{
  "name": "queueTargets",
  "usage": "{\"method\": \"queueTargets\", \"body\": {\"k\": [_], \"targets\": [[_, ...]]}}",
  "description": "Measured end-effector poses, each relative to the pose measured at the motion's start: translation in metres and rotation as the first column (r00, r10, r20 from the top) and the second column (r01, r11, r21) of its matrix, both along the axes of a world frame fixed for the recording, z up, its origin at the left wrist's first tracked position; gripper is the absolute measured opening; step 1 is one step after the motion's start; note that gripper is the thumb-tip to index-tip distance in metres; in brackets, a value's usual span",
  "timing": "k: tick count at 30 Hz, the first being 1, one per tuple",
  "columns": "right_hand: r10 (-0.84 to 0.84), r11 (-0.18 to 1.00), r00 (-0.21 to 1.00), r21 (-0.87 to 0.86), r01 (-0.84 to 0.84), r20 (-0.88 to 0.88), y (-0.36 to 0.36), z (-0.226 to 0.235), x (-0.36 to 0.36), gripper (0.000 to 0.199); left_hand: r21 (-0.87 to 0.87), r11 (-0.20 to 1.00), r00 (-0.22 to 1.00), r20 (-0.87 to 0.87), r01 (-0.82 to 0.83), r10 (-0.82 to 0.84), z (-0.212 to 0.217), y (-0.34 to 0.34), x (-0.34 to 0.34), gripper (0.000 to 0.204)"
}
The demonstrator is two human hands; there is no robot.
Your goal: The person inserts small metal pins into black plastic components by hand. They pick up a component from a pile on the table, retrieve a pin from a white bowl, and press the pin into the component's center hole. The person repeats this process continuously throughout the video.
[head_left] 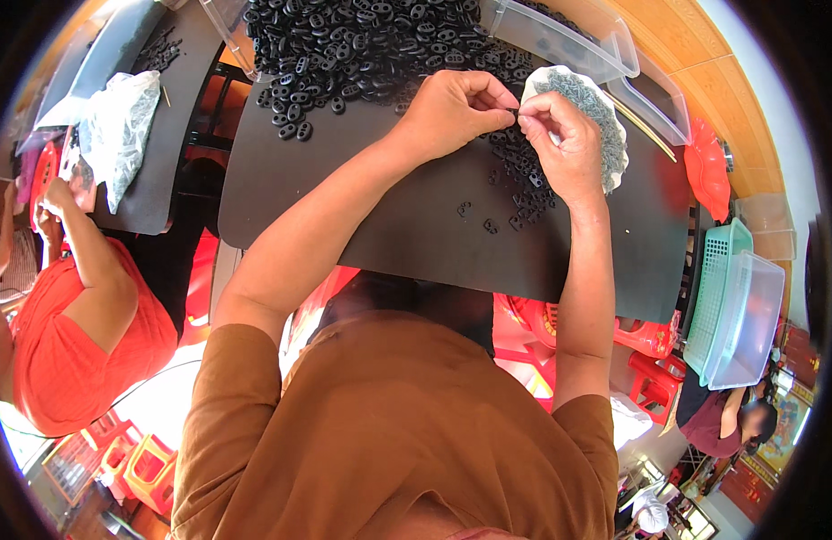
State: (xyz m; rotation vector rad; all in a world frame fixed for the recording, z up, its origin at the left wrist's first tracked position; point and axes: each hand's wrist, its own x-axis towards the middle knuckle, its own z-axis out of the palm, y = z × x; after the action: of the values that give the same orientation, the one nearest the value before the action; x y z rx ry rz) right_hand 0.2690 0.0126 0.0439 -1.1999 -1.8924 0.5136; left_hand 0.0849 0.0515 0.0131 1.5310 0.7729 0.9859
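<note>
My left hand [454, 115] and my right hand [567, 142] meet above the dark table [371, 220]. Their fingertips pinch a small black plastic piece [513, 113] between them, mostly covered by the fingers. Beyond my left hand lies a big heap of black oval pieces with two holes [362, 45]. Below the hands is a looser pile of smaller black pieces [522, 173], a few of them scattered toward me. Just right of my right hand, a white-rimmed holder [619, 162] is full of tiny grey metal parts, possibly springs.
Clear plastic bins [574, 40] border the heap at the far side. A red scalloped dish [704, 171] sits at the right, near a green basket [711, 306]. A person in red [92, 342] works at the left table, beside a clear plastic bag [121, 130]. Red stools [655, 382] stand behind.
</note>
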Motion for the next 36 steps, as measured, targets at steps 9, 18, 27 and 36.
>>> {"method": "queueTargets", "body": {"k": [9,18,27,36], "targets": [[0.001,0.997,0.987,0.08,-0.014,0.159,-0.006,0.01,-0.006,0.012,0.079,0.996,0.994,-0.1,-0.03,0.038,0.011,-0.005,-0.003,0.01],[0.036,0.986,0.958,0.148,-0.081,0.284,-0.008,0.013,-0.012,0.008,0.073,0.997,0.987,-0.157,-0.033,0.044,0.009,-0.006,-0.002,0.008],[0.063,0.998,0.98,0.008,-0.066,0.189,-0.008,0.012,-0.01,0.01,0.037,0.999,0.989,-0.149,-0.016,0.021,0.006,-0.008,-0.002,0.008],[-0.002,0.947,0.988,-0.319,-0.047,-0.154,-0.001,0.0,0.011,0.011,-0.087,0.996,1.0,0.009,0.005,-0.005,-0.004,-0.003,0.003,0.011]]}}
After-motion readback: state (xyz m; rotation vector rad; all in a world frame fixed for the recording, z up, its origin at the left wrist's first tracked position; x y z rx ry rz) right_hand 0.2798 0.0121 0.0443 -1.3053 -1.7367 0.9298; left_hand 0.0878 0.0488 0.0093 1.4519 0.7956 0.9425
